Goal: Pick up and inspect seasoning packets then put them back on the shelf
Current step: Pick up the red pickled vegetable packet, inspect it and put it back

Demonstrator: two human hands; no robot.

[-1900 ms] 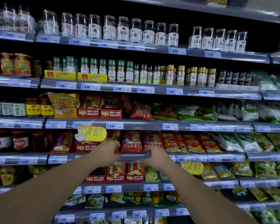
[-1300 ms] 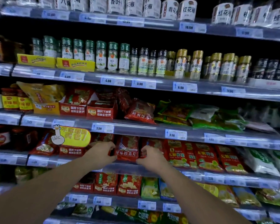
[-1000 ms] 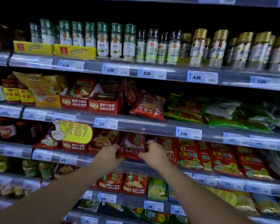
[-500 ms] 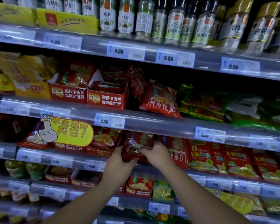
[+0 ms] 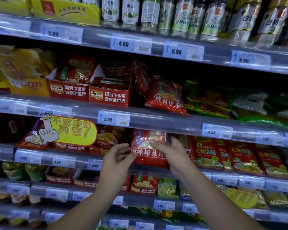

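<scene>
- Now my right hand [image 5: 172, 154] pinches the red zhacai packet [image 5: 147, 157], upright before the shelf rail [image 5: 70, 159].
- My left hand [image 5: 116, 157] lies open, fingertips [image 5: 130, 154] touching the packet's left edge.

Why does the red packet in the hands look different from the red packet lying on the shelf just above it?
The held packet stands upright and faces us; the upper packet leans tilted. The right hand grips the held packet, while nothing touches the upper packet, which rests on its shelf. Both are red with white letters and a picture of yellow food.
</scene>
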